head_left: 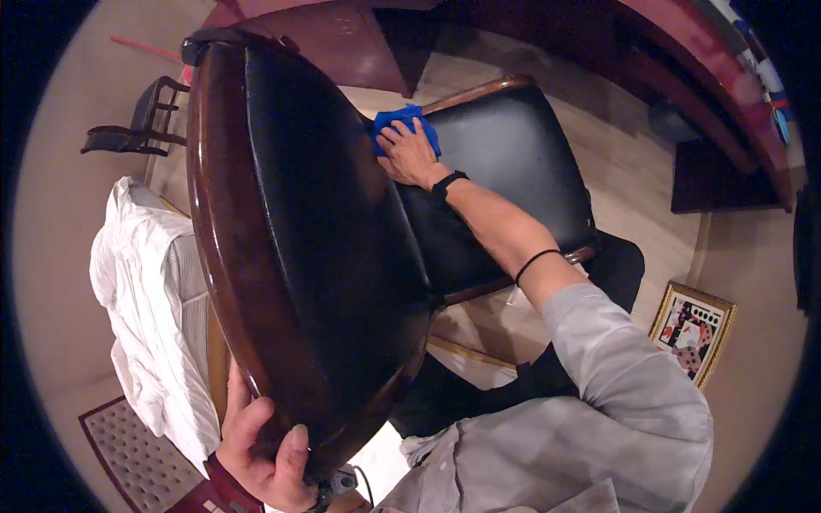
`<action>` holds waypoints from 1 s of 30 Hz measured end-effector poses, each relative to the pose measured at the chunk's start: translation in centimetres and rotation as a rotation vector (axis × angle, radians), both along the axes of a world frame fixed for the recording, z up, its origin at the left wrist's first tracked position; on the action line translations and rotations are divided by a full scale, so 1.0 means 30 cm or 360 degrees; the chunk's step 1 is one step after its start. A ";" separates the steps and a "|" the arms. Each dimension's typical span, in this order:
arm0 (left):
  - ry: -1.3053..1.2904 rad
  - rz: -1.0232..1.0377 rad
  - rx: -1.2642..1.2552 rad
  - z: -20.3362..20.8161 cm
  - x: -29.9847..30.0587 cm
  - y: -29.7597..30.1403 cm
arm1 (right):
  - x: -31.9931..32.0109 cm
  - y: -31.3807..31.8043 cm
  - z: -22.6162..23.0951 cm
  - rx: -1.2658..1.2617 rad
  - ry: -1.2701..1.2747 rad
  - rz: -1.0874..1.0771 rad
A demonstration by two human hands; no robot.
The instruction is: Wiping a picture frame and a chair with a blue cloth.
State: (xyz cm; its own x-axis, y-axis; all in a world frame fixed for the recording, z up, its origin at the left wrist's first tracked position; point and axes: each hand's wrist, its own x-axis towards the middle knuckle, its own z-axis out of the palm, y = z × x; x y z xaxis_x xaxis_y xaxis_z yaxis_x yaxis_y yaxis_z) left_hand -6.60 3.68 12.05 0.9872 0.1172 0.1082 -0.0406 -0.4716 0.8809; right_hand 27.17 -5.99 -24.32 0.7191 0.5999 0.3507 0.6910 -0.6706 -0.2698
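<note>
A chair with a dark wooden frame and black padded leather fills the middle, its backrest (333,205) on the left and its seat (505,154) beyond to the right. My right hand (410,156) presses a blue cloth (400,118) onto the seat's far corner, close against the backrest. Its fingers lie spread over the cloth. At the lower left, my left hand (269,453) grips the near end of the chair's polished top rail (244,256), thumb on one side and fingers curled round the other.
Left of the chair, a white sheet (145,299) drapes over striped bedding. Another dark chair (141,124) stands against the far left wall. A curved dark red desk (684,51) runs along the far right. A gold-framed picture (691,333) is at the right, and a tufted headboard (141,453) at lower left.
</note>
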 end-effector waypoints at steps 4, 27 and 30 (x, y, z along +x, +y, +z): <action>-0.0116 0.0191 -0.0161 -0.029 0.017 -0.039 | -0.052 -0.070 0.001 -0.0176 -0.0002 0.0429; -0.0093 0.0310 -0.0179 -0.018 0.039 -0.035 | 0.027 -0.477 0.014 -0.0152 0.0109 -0.0637; -0.0141 0.0370 -0.0196 -0.025 0.021 -0.033 | -0.342 -0.441 0.055 -0.0171 0.0094 -0.0360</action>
